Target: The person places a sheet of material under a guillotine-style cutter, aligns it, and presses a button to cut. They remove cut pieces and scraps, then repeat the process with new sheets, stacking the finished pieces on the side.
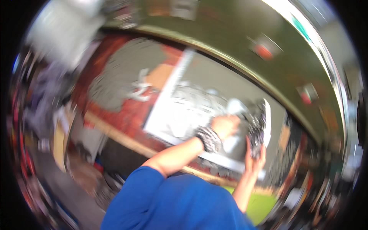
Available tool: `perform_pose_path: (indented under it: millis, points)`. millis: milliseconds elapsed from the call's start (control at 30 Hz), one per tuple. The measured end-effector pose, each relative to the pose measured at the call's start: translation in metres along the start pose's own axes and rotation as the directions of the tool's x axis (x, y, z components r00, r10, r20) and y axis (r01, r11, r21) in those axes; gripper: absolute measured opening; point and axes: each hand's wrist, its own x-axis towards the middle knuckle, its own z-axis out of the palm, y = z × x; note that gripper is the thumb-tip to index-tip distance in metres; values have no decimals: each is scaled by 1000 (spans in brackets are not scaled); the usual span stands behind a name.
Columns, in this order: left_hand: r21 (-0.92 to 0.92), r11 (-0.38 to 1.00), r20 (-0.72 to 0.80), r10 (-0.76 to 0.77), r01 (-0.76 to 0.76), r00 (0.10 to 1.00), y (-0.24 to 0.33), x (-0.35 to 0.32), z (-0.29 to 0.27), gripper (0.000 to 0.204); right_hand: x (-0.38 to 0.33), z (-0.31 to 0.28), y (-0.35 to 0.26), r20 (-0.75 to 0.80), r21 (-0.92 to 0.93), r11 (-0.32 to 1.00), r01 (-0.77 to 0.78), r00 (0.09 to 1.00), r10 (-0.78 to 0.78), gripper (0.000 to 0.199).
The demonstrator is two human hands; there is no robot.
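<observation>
My right hand (256, 159) holds a shoe (257, 132) upright, with a dark patterned upper and a white sole along its right side. My left hand (226, 125), with a braided black-and-white band (209, 140) at the wrist, is to the left of the shoe over the work table. Motion smears its fingers, so whether they grip anything does not show. Pale objects (234, 105) lie close beyond and below that hand, too blurred to name. To its left, several clear or white wrapped-looking items (188, 111) rest on a surface with a white border (159, 111).
A red-stained board (138, 128) with a large grey patch (126, 73) and white scraps (141, 90) is at the left. An olive-green panel (226, 34) rises along the far side. The wooden front edge (119, 136) runs before me. A lime-green thing (260, 207) is at lower right.
</observation>
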Motion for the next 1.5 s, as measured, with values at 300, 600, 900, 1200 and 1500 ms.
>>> perform_pose_path:
  millis: [300, 600, 900, 1200, 1500]
  points:
    - [32, 998, -258, -52, 63, 965, -61, 99, -49, 26, 65, -34, -72, -173, -113, 910, 398, 894, -413, 71]
    - [69, 996, -275, -40, 61, 961, -16, 54, -103, 11, 5, -120, -116, -302, 780, 539, 317, 946, -119, 78]
    - [-77, 979, -524, 123, -191, 843, 40, 16, -190, 12, 20, -89, -118, -379, 421, 834, 355, 905, -194, 65]
    - [-171, 892, -422, -450, 418, 787, -65, 7, -118, 19, 25, -65, -100, -54, -209, 906, 368, 921, -386, 67]
    - [447, 883, -413, 62, 143, 909, -37, 53, -105, 42, 60, -17, -68, 161, -351, 845, 403, 915, -370, 71]
